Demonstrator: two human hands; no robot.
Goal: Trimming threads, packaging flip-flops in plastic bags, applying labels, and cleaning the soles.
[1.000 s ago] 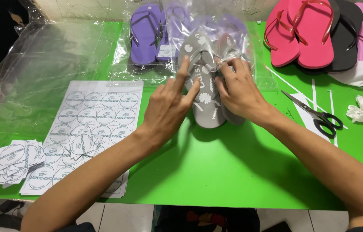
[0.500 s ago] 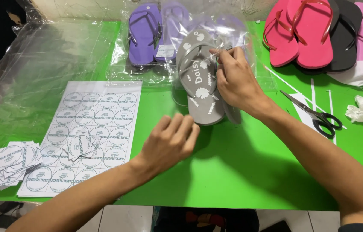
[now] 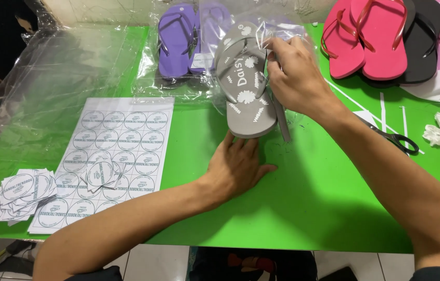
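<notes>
From the head view, the grey flip-flop [image 3: 246, 88] lies on the green desk [image 3: 308, 208], partly inside a clear plastic bag [image 3: 282, 31], with the right hand [image 3: 295, 78] closed on its strap side and the bag edge. The left hand [image 3: 240, 166] lies open and flat on the desk, fingertips touching the heel. Judging by this, pushing steadily from the heel while the right hand keeps the bag mouth taut would seat it cleanly, clear of the scissors [image 3: 394, 138] and sticker sheet [image 3: 110, 156].

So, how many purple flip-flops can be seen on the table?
2: the purple flip-flops lie side by side in a clear bag at the table's far edge; more may be hidden.
</notes>
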